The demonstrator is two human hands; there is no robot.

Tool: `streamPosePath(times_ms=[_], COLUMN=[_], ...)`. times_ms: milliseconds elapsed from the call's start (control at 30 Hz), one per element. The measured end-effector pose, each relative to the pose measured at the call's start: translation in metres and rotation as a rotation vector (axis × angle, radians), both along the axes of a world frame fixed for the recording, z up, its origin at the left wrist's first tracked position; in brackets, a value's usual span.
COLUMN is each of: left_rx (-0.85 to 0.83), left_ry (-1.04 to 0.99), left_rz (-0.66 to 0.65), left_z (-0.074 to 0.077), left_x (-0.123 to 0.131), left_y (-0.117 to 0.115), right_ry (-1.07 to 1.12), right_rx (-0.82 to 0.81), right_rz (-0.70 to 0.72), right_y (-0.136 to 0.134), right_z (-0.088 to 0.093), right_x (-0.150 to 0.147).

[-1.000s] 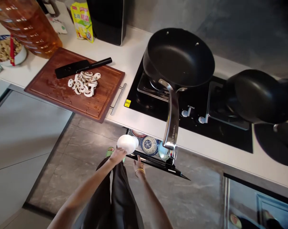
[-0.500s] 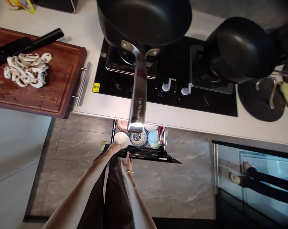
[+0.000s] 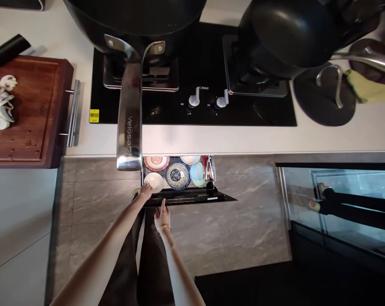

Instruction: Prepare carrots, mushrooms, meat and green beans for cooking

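Below the counter edge, a pulled-out drawer [image 3: 179, 197] with a black front holds dishes on a wire rack. My left hand [image 3: 145, 191] is at the near left rim of a white bowl [image 3: 155, 182], its fingers closed on that rim. My right hand [image 3: 162, 216] is just in front of the drawer front, index finger stretched out and nothing in its grasp; whether the fingertip touches the front I cannot tell. Beside the bowl sit a blue patterned plate [image 3: 178, 176], a red patterned plate [image 3: 156, 162] and a light blue bowl [image 3: 197, 171].
A pan's handle [image 3: 129, 127] juts over the counter edge above the drawer. Another dark pan [image 3: 288, 34] stands on the hob [image 3: 179, 108], with a lid [image 3: 322, 100] to its right. Sliced mushrooms [image 3: 1, 102] lie on a wooden cutting board [image 3: 36, 114] at left.
The camera view has shifted, so the hob, pans and board appear further left. My left hand stays at the white bowl's rim, and my right hand stays by the drawer front.
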State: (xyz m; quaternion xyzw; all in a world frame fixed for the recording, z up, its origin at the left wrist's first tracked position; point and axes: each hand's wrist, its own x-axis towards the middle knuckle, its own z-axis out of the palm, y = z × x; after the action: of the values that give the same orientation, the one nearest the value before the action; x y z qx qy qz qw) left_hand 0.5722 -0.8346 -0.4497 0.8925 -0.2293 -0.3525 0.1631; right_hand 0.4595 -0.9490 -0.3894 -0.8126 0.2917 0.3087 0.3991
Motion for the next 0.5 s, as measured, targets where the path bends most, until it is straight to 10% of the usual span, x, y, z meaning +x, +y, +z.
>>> streamPosePath(times_ms=[233, 500], left_rx=[0.059, -0.054], left_ry=[-0.096, -0.301], left_rz=[0.096, 0.349], left_z=[0.025, 0.08], left_x=[-0.029, -0.119], left_y=[0.022, 0.066], right_ry=[0.013, -0.099], right_rx=[0.521, 0.675], right_rz=[-0.821, -1.022], right_y=[-0.004, -0.01], right_z=[0.007, 0.022], right_x=[0.01, 0.064])
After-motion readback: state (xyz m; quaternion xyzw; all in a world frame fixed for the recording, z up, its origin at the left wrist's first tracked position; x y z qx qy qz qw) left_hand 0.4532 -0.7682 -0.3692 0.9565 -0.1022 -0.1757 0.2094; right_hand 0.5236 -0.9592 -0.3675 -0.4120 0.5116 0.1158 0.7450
